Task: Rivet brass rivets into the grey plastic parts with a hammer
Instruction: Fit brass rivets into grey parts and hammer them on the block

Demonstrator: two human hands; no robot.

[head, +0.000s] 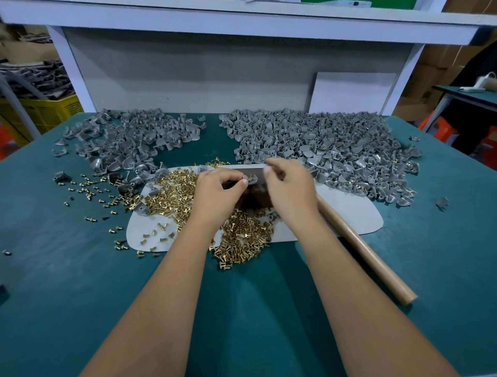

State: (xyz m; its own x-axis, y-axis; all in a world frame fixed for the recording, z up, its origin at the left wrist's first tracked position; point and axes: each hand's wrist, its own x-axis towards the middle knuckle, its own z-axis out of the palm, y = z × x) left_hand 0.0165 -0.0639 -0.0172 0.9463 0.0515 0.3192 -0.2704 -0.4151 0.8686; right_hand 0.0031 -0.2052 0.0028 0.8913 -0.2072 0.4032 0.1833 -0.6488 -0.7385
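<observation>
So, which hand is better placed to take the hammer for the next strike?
Probably the right hand. The hammer's wooden handle lies just beside the right wrist, pointing toward the person. The left hand pinches the grey part with a rivet standing in it, so it should keep holding.

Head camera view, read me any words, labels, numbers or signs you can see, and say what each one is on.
None can be read.
Green board above the white shelf: a pale label at its edge, too small and blurred to read.
Brown cardboard boxes at right: no legible print.
</observation>
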